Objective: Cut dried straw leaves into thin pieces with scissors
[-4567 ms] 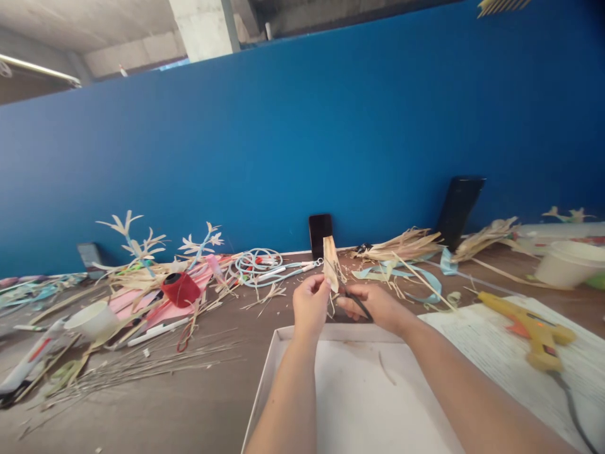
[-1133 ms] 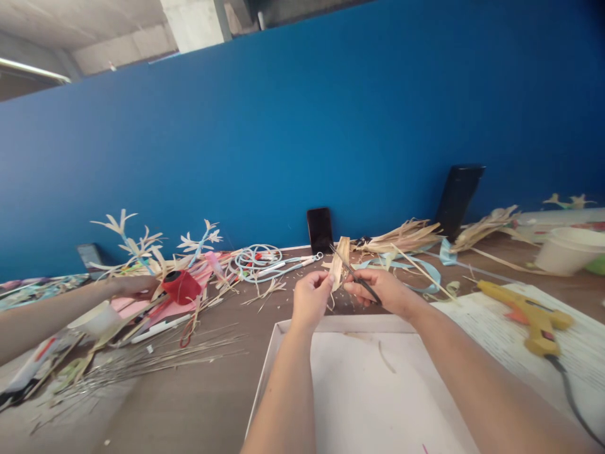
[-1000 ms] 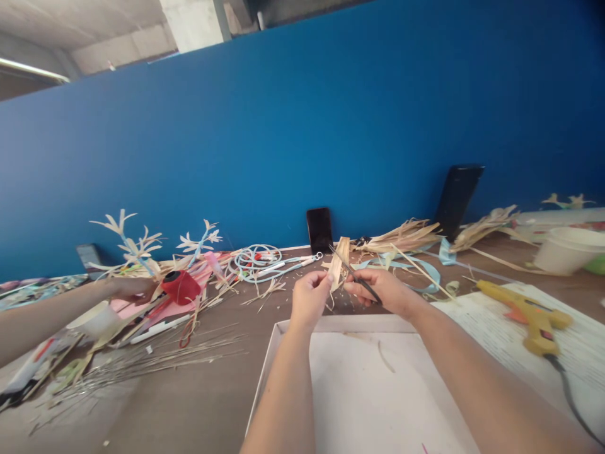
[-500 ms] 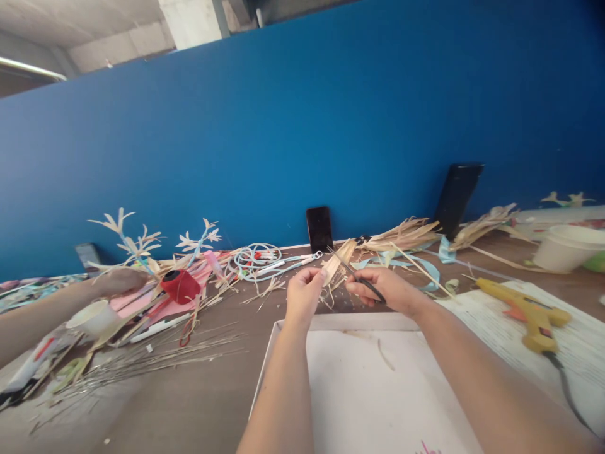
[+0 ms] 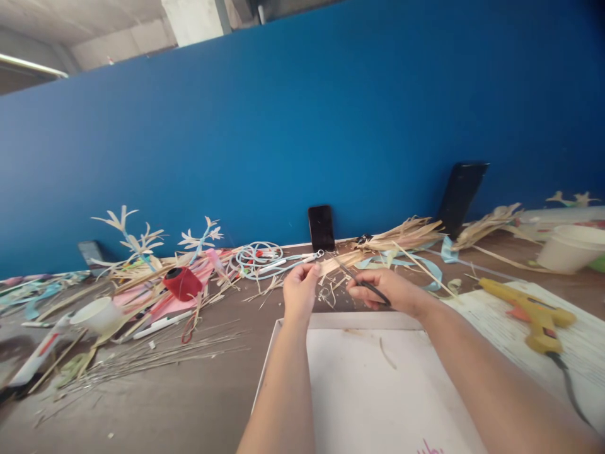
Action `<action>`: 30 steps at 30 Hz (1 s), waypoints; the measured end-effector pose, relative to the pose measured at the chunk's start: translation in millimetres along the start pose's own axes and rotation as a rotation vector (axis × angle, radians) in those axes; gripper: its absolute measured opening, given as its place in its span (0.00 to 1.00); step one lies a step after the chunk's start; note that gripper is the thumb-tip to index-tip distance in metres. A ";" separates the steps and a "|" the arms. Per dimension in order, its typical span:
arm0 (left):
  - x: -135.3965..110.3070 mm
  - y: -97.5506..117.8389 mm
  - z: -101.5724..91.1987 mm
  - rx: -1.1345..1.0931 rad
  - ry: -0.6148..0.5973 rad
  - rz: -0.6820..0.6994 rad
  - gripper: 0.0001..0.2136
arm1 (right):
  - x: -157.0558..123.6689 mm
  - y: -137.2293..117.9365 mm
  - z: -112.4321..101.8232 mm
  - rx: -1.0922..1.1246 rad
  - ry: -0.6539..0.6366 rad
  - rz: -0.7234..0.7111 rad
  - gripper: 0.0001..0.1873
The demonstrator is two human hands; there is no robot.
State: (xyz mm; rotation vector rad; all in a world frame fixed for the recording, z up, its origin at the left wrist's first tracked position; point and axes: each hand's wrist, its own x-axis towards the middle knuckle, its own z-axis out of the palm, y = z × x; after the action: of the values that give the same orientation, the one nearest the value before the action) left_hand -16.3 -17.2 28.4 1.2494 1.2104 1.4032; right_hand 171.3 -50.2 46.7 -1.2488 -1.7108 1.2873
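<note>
Between thumb and fingers, my left hand [image 5: 300, 289] pinches a pale, flat strip of dried husk [image 5: 341, 263] that points to the right. My right hand [image 5: 382, 289] is closed around the dark handle of a pair of scissors [image 5: 366, 286]. The thin blades reach up and left, alongside the strip; whether they touch it I cannot tell. Both hands are just beyond the far edge of a white box lid [image 5: 368, 378]. Small curled trimmings [image 5: 327, 294] lie on the table between the hands.
Behind stand a phone [image 5: 321, 228] and a bundle of dried husks [image 5: 406, 234]. To the right are a yellow glue gun [image 5: 534, 312] on printed paper and a white cup [image 5: 570, 248]. Leftward lie a red thread spool [image 5: 182, 284], thin wires [image 5: 155, 356], a small cup [image 5: 97, 314] and husk flowers [image 5: 142, 239].
The strip in my left hand has swung down to lie flatter. My right hand and the scissors have shifted slightly right. Another person's arm at the left has gone from view.
</note>
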 end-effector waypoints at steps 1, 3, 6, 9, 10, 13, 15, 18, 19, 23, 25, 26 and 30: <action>0.4 0.0 -0.2 -0.004 0.005 -0.002 0.14 | -0.5 -0.7 0.1 -0.003 -0.002 0.002 0.21; 1.0 -0.4 -0.6 -0.005 0.012 0.000 0.14 | -1.1 -1.6 0.3 -0.005 -0.009 0.003 0.20; 1.8 -1.3 -1.4 0.002 0.023 0.008 0.14 | -1.5 -2.3 0.7 -0.016 -0.007 0.007 0.19; 2.4 -1.8 -2.5 0.018 0.034 0.024 0.14 | -1.7 -3.7 1.4 -0.035 0.002 0.012 0.20; 2.6 -2.0 -2.8 0.029 0.039 0.031 0.13 | -1.8 -4.3 1.6 -0.037 0.002 0.014 0.20; 3.2 -2.7 -3.7 0.068 0.056 0.047 0.13 | -2.2 -5.4 1.5 -0.033 -0.008 0.020 0.19; 3.5 -3.3 -4.0 0.086 0.060 0.056 0.13 | -2.5 -5.5 0.7 -0.047 -0.008 0.025 0.19; 3.4 -3.4 -4.0 0.101 0.053 0.067 0.14 | -3.5 -5.6 -1.6 -0.089 -0.006 0.029 0.19; 3.2 -3.1 -4.0 0.102 0.042 0.065 0.14 | -3.9 -5.6 -2.7 -0.096 -0.004 0.032 0.19; 1.5 -1.0 -2.9 0.105 -0.062 0.015 0.14 | -4.3 -2.3 -8.3 -0.092 0.026 0.034 0.19; 0.4 -0.6 -1.9 0.113 -0.128 -0.019 0.13 | -3.5 1.4 -11.2 -0.097 0.046 0.025 0.19; -0.1 -0.6 -1.4 0.118 -0.159 -0.036 0.13 | -3.1 3.2 -12.6 -0.101 0.055 0.022 0.20; -2.1 -1.5 -1.3 0.155 -0.239 -0.070 0.13 | -2.9 5.9 -15.7 -0.134 0.084 0.034 0.20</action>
State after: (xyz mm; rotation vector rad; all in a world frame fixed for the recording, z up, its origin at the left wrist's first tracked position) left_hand -17.3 -19.2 26.6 1.4224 1.2009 1.0910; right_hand 188.1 -47.4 46.0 -1.3944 -1.7465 1.1386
